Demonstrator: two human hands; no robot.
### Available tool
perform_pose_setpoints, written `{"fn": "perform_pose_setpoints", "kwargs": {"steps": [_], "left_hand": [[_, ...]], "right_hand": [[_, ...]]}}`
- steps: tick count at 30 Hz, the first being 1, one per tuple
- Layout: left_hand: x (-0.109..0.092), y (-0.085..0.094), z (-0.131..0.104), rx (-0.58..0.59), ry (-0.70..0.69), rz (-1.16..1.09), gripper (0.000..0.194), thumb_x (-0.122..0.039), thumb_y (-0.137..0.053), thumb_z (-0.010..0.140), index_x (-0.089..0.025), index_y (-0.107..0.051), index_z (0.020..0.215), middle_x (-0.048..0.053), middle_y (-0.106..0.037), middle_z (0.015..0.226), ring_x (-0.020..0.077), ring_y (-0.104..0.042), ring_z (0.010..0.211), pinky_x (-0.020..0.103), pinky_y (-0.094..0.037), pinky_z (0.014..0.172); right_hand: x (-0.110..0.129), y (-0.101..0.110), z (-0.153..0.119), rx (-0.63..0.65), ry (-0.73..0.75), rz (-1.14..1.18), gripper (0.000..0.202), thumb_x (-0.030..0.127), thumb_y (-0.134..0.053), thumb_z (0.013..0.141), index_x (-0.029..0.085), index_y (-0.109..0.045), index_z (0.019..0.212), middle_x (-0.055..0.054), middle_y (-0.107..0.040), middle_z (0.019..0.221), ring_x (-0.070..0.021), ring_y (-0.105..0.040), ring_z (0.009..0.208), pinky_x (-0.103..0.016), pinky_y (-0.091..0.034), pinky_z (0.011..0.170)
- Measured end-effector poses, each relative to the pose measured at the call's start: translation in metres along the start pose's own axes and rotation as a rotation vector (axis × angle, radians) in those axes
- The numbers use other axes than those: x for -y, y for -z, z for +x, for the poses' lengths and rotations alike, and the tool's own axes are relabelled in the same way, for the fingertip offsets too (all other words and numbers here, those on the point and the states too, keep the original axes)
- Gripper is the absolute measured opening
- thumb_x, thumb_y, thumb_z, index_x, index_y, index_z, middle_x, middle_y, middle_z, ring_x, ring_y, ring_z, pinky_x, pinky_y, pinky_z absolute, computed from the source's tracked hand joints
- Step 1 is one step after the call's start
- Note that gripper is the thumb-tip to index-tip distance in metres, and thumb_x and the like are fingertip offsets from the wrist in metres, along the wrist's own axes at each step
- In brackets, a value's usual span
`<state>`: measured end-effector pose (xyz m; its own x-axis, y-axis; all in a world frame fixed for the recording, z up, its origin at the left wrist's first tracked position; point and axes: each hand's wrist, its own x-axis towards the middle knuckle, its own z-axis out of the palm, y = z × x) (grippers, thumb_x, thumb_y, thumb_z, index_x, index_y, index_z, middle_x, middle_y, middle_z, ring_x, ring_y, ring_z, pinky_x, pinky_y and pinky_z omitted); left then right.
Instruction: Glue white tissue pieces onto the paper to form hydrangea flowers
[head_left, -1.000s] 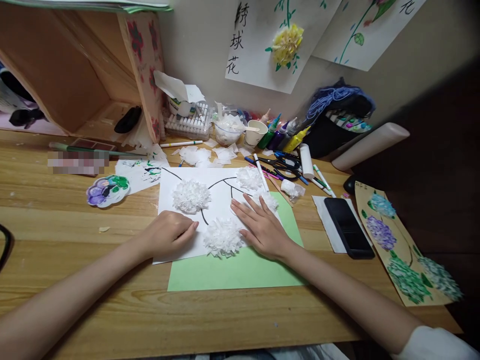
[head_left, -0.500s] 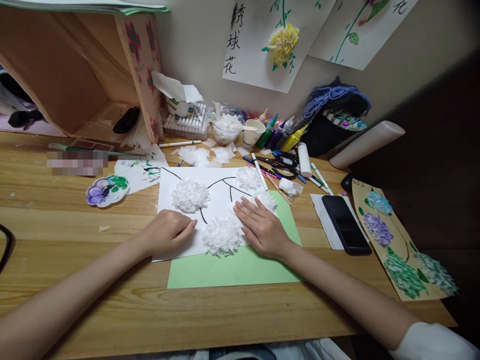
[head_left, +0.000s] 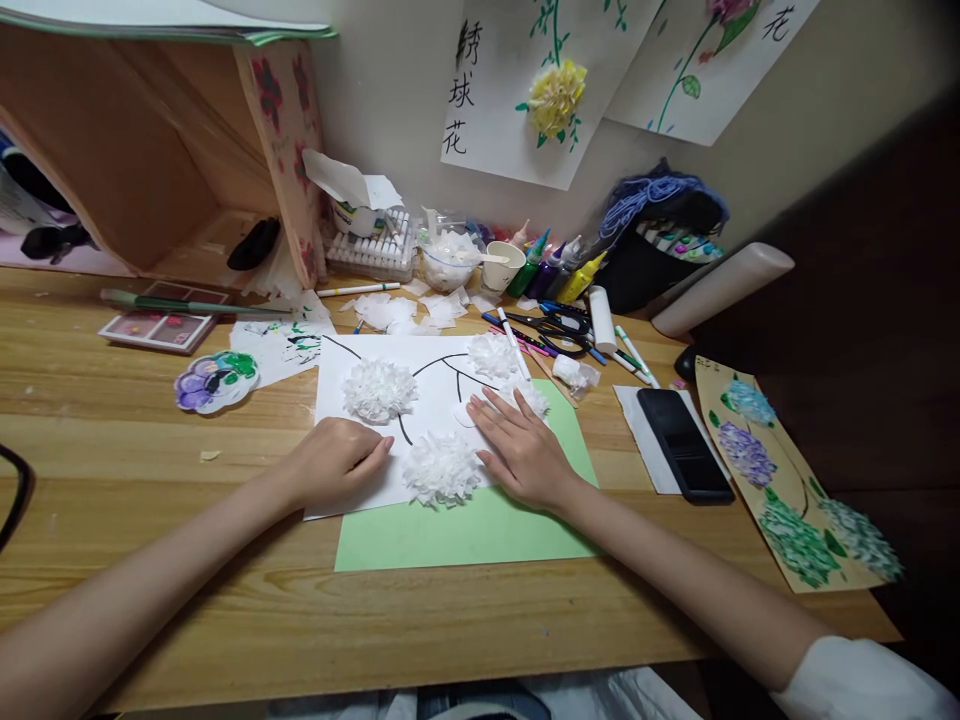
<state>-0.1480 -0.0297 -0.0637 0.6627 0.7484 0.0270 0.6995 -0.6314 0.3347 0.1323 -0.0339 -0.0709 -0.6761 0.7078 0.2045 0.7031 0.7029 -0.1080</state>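
A white sheet of paper with black drawn stems lies before me, bearing several fluffy white paper flowers. My left hand rests as a loose fist on its left side, thumb along the curled fingers, with no object showing. Just above that hand is one paper flower; another flower sits between my hands. My right hand lies flat on the sheet's right side, fingers outstretched, partly covering a flower there. One more flower sits at the upper right. Green paper shows underneath the sheet.
Behind the sheet are torn paper scraps, a bowl of scraps, a paper cup, paint bottles and black scissors. A paint palette lies left; a phone and a flower picture lie right.
The camera view has shifted slightly. Both hands keep the same pose and place on the paper.
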Motion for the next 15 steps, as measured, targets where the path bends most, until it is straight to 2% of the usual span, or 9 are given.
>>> {"fn": "perform_pose_setpoints", "kwargs": {"steps": [5, 9, 15], "left_hand": [[-0.0012, 0.0014, -0.0003, -0.002, 0.005, -0.001, 0.047, -0.031, -0.023, 0.092, -0.016, -0.045, 0.053, 0.002, -0.053, 0.051, 0.0104, -0.041, 0.047, 0.027, -0.025, 0.053], [-0.0031, 0.0029, -0.0005, 0.007, 0.004, -0.008, 0.047, -0.031, -0.024, 0.092, -0.016, -0.046, 0.053, 0.001, -0.054, 0.05, 0.0104, -0.041, 0.046, 0.027, -0.025, 0.053], [-0.0042, 0.0036, 0.0001, 0.004, 0.007, 0.001, 0.048, -0.031, -0.024, 0.092, -0.016, -0.047, 0.053, 0.001, -0.053, 0.05, 0.0107, -0.04, 0.046, 0.027, -0.024, 0.053]], "right_hand": [[0.0012, 0.0033, 0.0017, 0.026, 0.02, 0.008, 0.054, 0.032, -0.035, 0.091, 0.017, -0.025, 0.142, -0.004, -0.033, 0.146, -0.0243, -0.015, 0.14, -0.054, -0.014, 0.112], [0.001, 0.0042, 0.0038, 0.064, 0.047, 0.049, 0.049, 0.029, -0.034, 0.092, 0.022, -0.03, 0.14, -0.001, -0.039, 0.142, -0.0224, -0.02, 0.139, -0.054, -0.014, 0.112], [-0.0002, 0.0041, 0.0008, 0.026, 0.063, 0.038, 0.049, 0.028, -0.035, 0.091, 0.02, -0.032, 0.139, -0.003, -0.041, 0.141, -0.0238, -0.023, 0.137, -0.055, -0.014, 0.112]]}}
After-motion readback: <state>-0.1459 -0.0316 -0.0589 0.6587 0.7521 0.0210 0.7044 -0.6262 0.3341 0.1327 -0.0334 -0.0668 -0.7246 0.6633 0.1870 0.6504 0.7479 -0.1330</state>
